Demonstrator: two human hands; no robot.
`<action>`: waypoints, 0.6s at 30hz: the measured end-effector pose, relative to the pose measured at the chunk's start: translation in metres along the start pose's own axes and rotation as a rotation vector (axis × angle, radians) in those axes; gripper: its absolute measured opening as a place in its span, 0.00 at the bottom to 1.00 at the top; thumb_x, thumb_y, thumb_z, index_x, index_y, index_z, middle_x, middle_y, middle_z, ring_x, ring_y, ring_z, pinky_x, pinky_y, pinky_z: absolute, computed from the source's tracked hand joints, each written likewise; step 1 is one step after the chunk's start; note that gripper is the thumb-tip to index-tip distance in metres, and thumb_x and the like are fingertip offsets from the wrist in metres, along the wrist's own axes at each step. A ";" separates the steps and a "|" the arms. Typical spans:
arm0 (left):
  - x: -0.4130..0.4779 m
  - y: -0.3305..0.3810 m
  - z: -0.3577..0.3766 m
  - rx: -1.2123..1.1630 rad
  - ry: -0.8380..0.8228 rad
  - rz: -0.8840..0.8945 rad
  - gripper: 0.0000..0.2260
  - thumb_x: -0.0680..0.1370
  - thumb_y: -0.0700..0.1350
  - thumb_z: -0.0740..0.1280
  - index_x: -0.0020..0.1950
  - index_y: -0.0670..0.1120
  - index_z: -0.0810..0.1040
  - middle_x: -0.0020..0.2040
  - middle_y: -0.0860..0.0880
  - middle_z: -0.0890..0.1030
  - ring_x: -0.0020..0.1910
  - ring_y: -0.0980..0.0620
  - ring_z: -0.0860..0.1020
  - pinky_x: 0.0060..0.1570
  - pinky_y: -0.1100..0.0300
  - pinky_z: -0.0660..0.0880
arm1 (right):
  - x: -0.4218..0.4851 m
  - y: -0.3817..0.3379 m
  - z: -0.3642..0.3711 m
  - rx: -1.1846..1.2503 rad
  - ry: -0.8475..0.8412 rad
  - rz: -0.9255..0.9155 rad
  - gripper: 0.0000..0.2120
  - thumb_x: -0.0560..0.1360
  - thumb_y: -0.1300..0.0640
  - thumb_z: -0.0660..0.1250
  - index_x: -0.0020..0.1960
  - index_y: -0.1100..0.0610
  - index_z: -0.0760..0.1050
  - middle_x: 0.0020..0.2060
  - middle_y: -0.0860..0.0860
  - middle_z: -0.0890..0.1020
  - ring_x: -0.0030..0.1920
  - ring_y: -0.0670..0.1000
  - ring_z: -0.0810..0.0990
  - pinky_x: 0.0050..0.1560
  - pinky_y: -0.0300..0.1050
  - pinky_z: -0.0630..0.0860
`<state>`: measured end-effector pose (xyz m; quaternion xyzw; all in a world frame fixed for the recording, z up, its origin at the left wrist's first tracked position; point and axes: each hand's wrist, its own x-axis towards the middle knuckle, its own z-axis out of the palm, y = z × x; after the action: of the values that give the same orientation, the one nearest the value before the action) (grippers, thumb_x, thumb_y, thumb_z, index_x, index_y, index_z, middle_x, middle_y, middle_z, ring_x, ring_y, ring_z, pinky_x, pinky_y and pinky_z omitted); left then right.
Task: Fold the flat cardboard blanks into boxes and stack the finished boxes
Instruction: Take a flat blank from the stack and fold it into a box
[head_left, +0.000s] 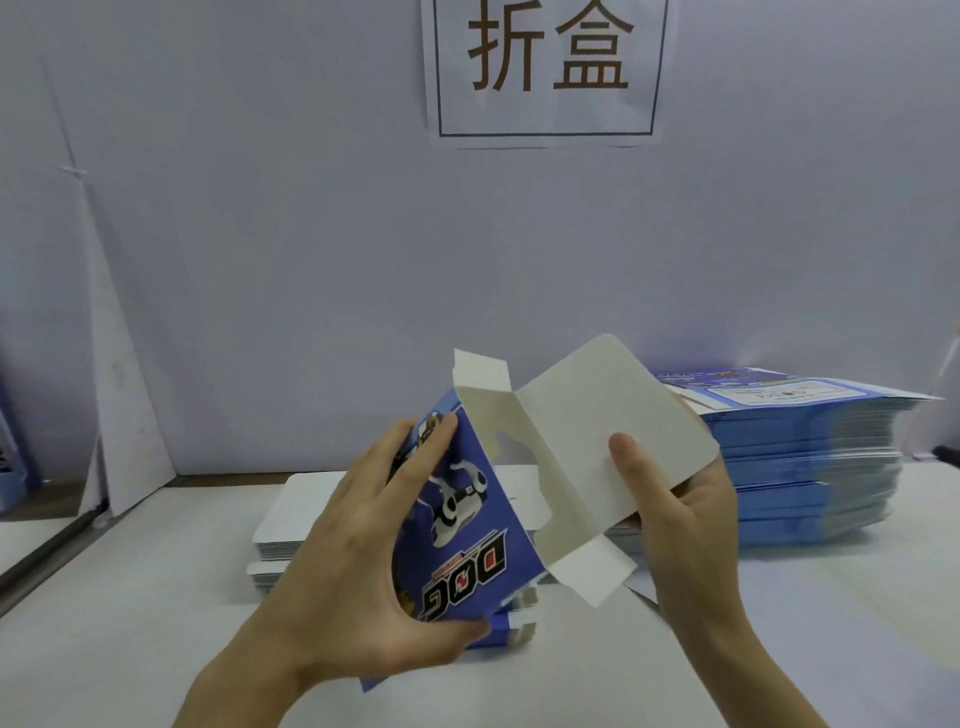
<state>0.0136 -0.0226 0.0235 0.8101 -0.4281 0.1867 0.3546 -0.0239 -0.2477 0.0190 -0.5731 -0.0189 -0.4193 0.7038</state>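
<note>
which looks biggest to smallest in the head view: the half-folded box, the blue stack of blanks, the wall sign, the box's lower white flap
1. half-folded box, though it is nearest the camera
2. blue stack of blanks
3. wall sign, cut off by the top edge, so its place against the stack is unsure
4. lower white flap

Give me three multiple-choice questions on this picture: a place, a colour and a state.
1. Where is the stack of flat blanks? A) left of the hands B) at right on the table C) on the floor
2. The held box is printed mainly: A) blue B) red C) green
3. The box's big flap is: A) tucked shut B) torn off C) open
Answers: B, it rises behind the right hand; A, blue panel around the DOG print; C, it stands out, right thumb on its white inside.
</note>
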 end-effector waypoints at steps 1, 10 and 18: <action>0.000 0.000 0.000 -0.020 -0.008 -0.005 0.49 0.58 0.75 0.68 0.71 0.75 0.42 0.69 0.78 0.51 0.70 0.70 0.58 0.54 0.80 0.68 | 0.001 0.001 -0.001 -0.019 -0.002 -0.036 0.20 0.70 0.52 0.69 0.61 0.41 0.72 0.49 0.36 0.83 0.48 0.39 0.82 0.37 0.33 0.78; 0.000 -0.004 0.004 -0.035 -0.028 -0.035 0.47 0.58 0.79 0.65 0.69 0.77 0.41 0.67 0.80 0.51 0.68 0.73 0.59 0.47 0.84 0.66 | 0.004 0.010 -0.010 -0.052 -0.048 -0.156 0.21 0.76 0.63 0.67 0.64 0.43 0.75 0.52 0.35 0.82 0.48 0.37 0.81 0.37 0.31 0.77; -0.001 -0.004 0.004 0.214 -0.023 0.016 0.50 0.58 0.76 0.67 0.74 0.70 0.44 0.72 0.72 0.51 0.69 0.68 0.59 0.57 0.68 0.72 | 0.004 0.009 -0.010 -0.128 -0.169 -0.197 0.16 0.75 0.54 0.64 0.60 0.40 0.78 0.56 0.37 0.83 0.55 0.38 0.80 0.51 0.35 0.79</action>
<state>0.0165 -0.0235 0.0180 0.8419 -0.4162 0.2250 0.2595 -0.0200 -0.2588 0.0104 -0.6453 -0.1074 -0.4370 0.6173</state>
